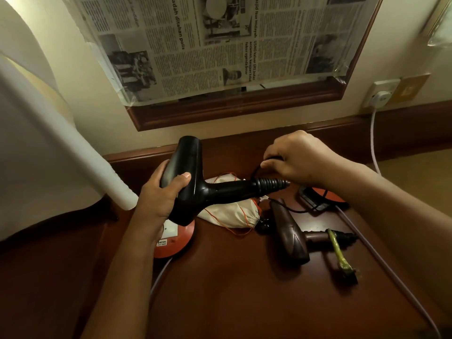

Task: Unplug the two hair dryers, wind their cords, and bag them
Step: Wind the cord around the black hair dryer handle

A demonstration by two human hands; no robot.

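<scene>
Currently you are winding: your left hand [162, 192] grips the black dryer [193, 182] above the desk [244, 289], your right hand [298, 160] pinches its cord [256, 171] — next, loop it round the handle, then use the cloth bag [234, 214].

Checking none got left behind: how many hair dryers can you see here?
2. A black hair dryer is held up in the left hand; a brown hair dryer lies on the table to its right. None seems hidden.
</scene>
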